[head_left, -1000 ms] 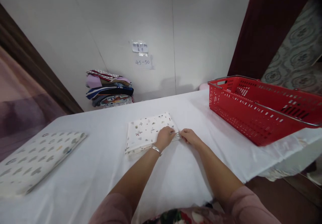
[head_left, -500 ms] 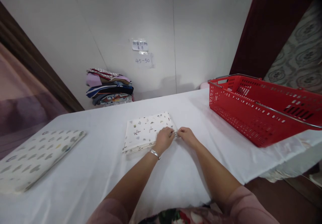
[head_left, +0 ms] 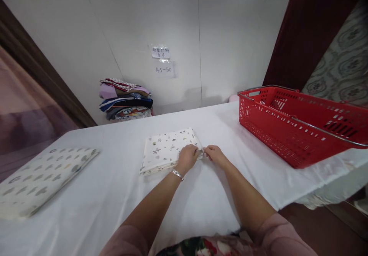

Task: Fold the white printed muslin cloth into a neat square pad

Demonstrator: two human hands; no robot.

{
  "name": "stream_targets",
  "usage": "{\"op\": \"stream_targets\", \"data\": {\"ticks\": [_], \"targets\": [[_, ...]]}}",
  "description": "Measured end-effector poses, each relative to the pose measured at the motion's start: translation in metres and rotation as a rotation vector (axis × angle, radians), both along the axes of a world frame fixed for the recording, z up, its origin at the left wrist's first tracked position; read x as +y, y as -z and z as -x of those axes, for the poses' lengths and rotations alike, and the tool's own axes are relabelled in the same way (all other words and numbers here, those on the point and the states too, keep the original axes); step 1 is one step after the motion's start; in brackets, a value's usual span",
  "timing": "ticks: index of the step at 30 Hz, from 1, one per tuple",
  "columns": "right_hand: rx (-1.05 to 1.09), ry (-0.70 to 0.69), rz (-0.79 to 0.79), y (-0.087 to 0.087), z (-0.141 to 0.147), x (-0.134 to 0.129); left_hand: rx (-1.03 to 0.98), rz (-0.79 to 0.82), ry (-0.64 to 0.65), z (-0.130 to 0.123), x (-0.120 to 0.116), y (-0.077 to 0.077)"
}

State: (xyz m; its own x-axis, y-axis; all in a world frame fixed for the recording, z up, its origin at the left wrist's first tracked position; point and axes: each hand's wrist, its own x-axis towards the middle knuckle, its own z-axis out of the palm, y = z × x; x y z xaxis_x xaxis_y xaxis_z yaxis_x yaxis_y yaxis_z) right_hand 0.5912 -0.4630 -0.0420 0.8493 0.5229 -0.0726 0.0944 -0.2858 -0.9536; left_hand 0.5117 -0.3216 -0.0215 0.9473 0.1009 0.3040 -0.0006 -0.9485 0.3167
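A folded white cloth with small printed motifs (head_left: pixel 165 148) lies flat in the middle of the table. My left hand (head_left: pixel 188 157) rests over its near right corner, fingers closed on the fabric's edge; a silver bracelet circles that wrist. Just to the right, my right hand (head_left: pixel 215 155) pinches the cloth's right edge between thumb and fingers. The fingertips of both hands are close together at that corner, and the layers under them are partly hidden.
A second folded cloth with grey shapes (head_left: pixel 43 175) lies at the left. The red basket (head_left: pixel 276 133) with metal handles stands at the right of the white-covered table (head_left: pixel 115 210). Behind the far edge is a pile of folded clothes (head_left: pixel 126 100), against a wall with paper notes (head_left: pixel 163 70).
My right hand has shifted very slightly to the right at the cloth's corner. My left hand stays almost in place, and the folded cloth has not moved.
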Motion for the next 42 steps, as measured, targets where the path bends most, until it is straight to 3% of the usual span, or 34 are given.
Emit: {"op": "stream_targets", "data": {"ticks": [6, 17, 25, 31, 35, 42], "targets": [[-0.003, -0.050, 0.058, 0.003, 0.002, 0.001, -0.019, -0.084, 0.023, 0.001, 0.002, 0.000], [0.113, -0.032, 0.002, 0.006, 0.003, 0.006, 0.005, -0.246, 0.138, 0.003, -0.003, 0.007], [0.184, -0.034, -0.031, 0.004, 0.004, 0.007, -0.017, -0.155, 0.134, 0.007, 0.000, 0.010], [0.167, -0.037, -0.055, 0.004, -0.002, 0.003, 0.030, -0.058, 0.042, 0.006, -0.001, 0.004], [0.156, -0.003, -0.008, 0.003, -0.006, -0.004, 0.031, 0.007, 0.028, 0.006, 0.000, 0.001], [0.143, -0.076, 0.126, 0.009, -0.002, -0.003, 0.040, 0.024, 0.020, 0.005, 0.000, -0.002]]}}
